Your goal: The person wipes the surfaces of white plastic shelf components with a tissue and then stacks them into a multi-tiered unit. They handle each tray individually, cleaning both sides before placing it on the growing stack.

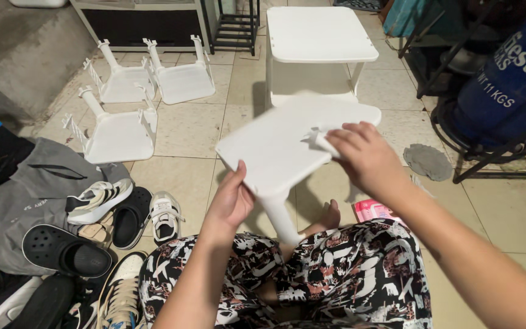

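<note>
White stool [287, 146] in both hands [229, 204]

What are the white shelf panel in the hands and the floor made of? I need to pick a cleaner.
The white shelf panel looks like moulded plastic with a smooth matt finish: uniform white, rounded corners, a leg moulded on. The floor looks like glazed beige ceramic tile, with grout lines and a slight sheen.

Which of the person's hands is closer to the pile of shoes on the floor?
Left. The left hand grips the white shelf panel's near edge, just right of the shoes. The right hand rests on the panel's far side, farther away.
</note>
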